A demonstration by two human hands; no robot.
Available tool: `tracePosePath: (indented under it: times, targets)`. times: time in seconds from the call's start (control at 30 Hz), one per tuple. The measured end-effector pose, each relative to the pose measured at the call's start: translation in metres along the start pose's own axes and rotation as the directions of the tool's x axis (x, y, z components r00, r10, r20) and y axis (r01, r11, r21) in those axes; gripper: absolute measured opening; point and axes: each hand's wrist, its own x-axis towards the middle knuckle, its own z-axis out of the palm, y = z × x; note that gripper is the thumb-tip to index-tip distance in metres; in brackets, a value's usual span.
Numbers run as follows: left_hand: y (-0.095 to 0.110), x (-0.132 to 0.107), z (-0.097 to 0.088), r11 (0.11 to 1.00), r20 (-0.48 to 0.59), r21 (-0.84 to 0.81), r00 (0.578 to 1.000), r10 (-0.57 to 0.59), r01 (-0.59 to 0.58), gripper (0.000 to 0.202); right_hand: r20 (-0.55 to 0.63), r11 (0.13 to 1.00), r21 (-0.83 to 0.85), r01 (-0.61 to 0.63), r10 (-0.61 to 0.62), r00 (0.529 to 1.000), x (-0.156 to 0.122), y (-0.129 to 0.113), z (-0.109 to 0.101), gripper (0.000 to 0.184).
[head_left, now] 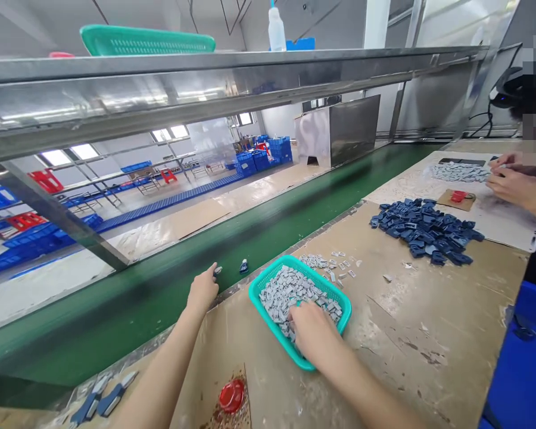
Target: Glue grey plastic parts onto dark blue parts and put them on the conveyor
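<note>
My left hand [203, 291] reaches over the near edge of the green conveyor belt, its fingers closed on a small grey and dark blue plastic part [217, 271]. Just right of it, a similar dark blue part with a pale top [243, 266] rests on the belt. My right hand [310, 325] is down in a turquoise plastic basket [274, 330], touching the small light grey plastic pieces [290, 286] heaped there. Its fingers are bent together, and their tips are partly hidden, so I cannot see what is between them.
Loose grey pieces [319, 261] lie behind the basket. A pile of dark blue parts [424, 229] sits to the right, near a co-worker's hands [513, 179]. In front are a red dish [231, 395] and assembled parts [99, 400]. A metal shelf [232, 77] crosses overhead.
</note>
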Motion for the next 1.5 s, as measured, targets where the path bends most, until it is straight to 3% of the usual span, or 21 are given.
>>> tracePosePath:
  times: [0.1,0.2,0.33,0.43,0.57,0.67,0.73,0.8,0.87,0.93,1.13,1.27,1.5]
  targets:
    - [0.015,0.012,0.014,0.999,0.000,0.023,1.000,0.023,-0.023,0.036,-0.078,0.997,0.071,0.015,-0.010,0.997,0.001,0.002,-0.002,0.019]
    - [0.028,0.015,0.027,1.000,0.036,-0.006,0.999,0.025,-0.025,0.036,-0.245,0.955,0.273,0.119,-0.051,0.968,-0.001,0.003,-0.002,0.017]
    - [0.036,0.008,0.034,0.986,0.107,-0.159,0.994,-0.028,0.045,0.031,-0.322,0.807,0.538,0.245,-0.072,0.944,-0.009,-0.003,0.002,0.011]
    - [0.034,-0.015,0.020,0.922,0.139,-0.367,0.987,-0.077,0.123,0.031,-0.283,0.678,0.680,0.279,-0.108,0.953,-0.019,-0.012,0.006,0.012]
    - [0.021,-0.081,-0.017,0.699,0.189,-0.687,0.978,-0.093,0.199,0.040,-0.108,0.494,0.846,0.198,-0.204,0.973,-0.031,-0.024,0.013,0.018]
    - [0.007,-0.142,-0.044,0.503,0.220,-0.822,0.964,-0.153,0.267,0.040,0.014,0.398,0.913,0.089,-0.249,0.969,-0.038,-0.030,0.019,0.020]
    - [-0.002,-0.178,-0.058,0.407,0.242,-0.858,0.945,-0.221,0.315,0.037,0.034,0.391,0.919,0.060,-0.229,0.973,-0.041,-0.032,0.022,0.021]
    - [-0.008,-0.207,-0.067,0.250,0.285,-0.896,0.907,-0.311,0.368,0.034,0.024,0.429,0.901,0.063,-0.194,0.981,-0.045,-0.034,0.024,0.021]
    - [-0.013,-0.229,-0.071,0.061,0.324,-0.925,0.862,-0.391,0.375,0.033,0.002,0.485,0.870,0.082,-0.171,0.985,-0.049,-0.037,0.027,0.020]
    - [-0.017,-0.244,-0.071,-0.034,0.328,-0.936,0.833,-0.446,0.351,0.032,0.006,0.511,0.855,0.086,-0.175,0.985,-0.052,-0.040,0.032,0.020]
    - [-0.022,-0.262,-0.057,0.132,0.215,-0.943,0.863,-0.458,0.305,0.036,0.188,0.409,0.909,-0.079,-0.236,0.953,-0.052,-0.051,0.049,0.031]
    - [-0.019,-0.264,-0.050,0.185,0.140,-0.955,0.900,-0.413,0.233,0.033,0.175,0.401,0.911,-0.093,-0.173,0.969,-0.047,-0.053,0.056,0.035]
    - [-0.017,-0.267,-0.047,0.125,0.163,-0.963,0.882,-0.442,0.240,0.038,0.163,0.398,0.913,-0.087,-0.159,0.974,-0.044,-0.052,0.067,0.030]
